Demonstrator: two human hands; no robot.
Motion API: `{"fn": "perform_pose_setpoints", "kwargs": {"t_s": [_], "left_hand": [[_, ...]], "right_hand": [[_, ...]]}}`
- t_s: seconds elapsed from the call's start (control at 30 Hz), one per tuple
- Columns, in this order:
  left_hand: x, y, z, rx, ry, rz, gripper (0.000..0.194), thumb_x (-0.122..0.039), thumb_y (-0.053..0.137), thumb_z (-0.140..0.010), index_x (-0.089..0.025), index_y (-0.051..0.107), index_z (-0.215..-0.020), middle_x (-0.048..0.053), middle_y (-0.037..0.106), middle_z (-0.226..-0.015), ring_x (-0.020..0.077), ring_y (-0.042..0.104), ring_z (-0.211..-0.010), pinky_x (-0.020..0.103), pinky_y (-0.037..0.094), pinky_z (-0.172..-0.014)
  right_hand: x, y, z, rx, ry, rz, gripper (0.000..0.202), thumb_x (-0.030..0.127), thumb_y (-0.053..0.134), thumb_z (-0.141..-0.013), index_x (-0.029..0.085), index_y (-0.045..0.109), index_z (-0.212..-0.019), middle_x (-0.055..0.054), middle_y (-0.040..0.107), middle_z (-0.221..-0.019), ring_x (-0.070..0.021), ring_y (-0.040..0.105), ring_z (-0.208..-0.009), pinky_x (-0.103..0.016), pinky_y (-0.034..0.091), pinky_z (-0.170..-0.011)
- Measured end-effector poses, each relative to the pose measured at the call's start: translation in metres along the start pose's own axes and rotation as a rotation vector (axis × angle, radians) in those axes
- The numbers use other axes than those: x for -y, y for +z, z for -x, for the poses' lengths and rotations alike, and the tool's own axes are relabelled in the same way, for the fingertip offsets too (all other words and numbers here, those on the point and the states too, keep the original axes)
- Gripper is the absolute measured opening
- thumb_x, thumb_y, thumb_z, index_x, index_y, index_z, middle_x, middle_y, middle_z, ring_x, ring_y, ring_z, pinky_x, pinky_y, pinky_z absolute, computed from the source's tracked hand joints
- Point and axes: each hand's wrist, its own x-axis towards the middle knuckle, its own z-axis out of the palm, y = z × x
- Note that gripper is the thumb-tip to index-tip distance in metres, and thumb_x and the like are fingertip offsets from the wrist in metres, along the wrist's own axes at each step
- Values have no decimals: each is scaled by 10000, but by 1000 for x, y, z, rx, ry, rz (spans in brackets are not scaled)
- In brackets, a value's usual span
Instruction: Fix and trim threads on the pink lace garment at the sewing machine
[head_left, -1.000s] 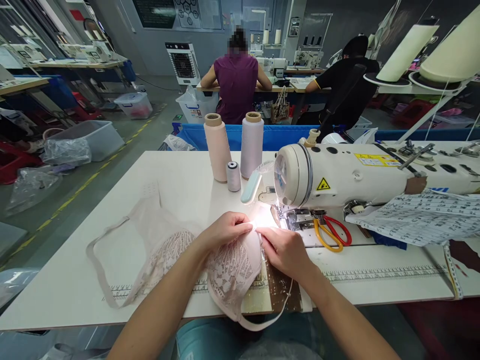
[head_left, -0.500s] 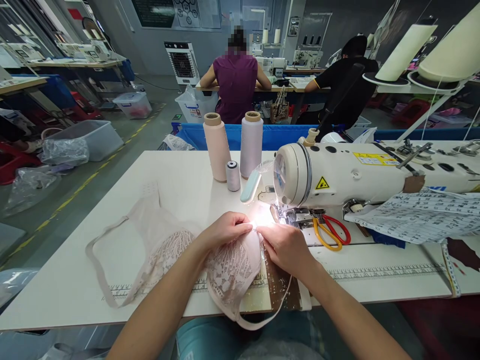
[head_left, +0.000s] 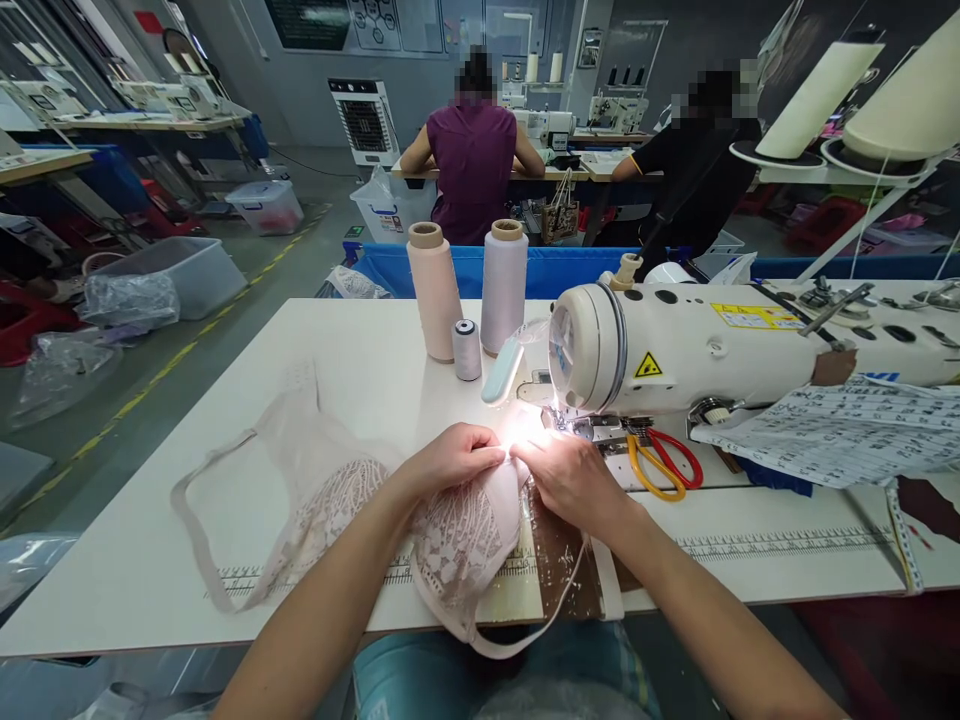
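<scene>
A pale pink lace bra (head_left: 461, 545) lies across the table, one cup in front of me and the other side with its strap spread to the left. My left hand (head_left: 454, 458) pinches the upper edge of the near cup between thumb and fingers. Close beside it, my right hand (head_left: 574, 480) is closed on the same edge, its fingertips partly washed out by bright lamp light. Both hands are just in front of the needle area of a white sewing machine (head_left: 675, 345). A strap loop hangs over the table's front edge.
Two large thread cones, one peach (head_left: 435, 295) and one lilac (head_left: 504, 290), stand behind my hands with a small grey spool (head_left: 466, 350). Scissors (head_left: 664, 465) with red and yellow handles lie under the machine arm near printed paper (head_left: 840, 430). Two people sit ahead.
My right hand has shifted slightly, its fingers rising towards the lamp light near the needle. My left hand keeps its pinch, and the bra has barely moved.
</scene>
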Motion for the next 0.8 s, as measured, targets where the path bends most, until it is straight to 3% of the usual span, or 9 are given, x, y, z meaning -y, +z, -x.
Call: {"fn": "perform_pose_setpoints", "kwargs": {"t_s": [0.27,0.8], "left_hand": [[3,0,-1,10,33,-17,282,-373,509,-782,-174,415,-606,-46,351,-579,84,313,-517,213,219,-464],[0,-1,-1,36,26,9,268,-348,506,-795,-174,421,-611,-47,327,-569,85,311,-511,216,218,-464]], "right_hand": [[-3,2,-2,16,-30,-9,192,56,462,-796,170,615,-810,-41,580,-773,-142,444,-676,-269,251,-601],[-5,5,3,7,-13,-65,222,83,465,-831,168,653,-913,-51,599,-788,-161,491,-720,-265,310,-642]]}}
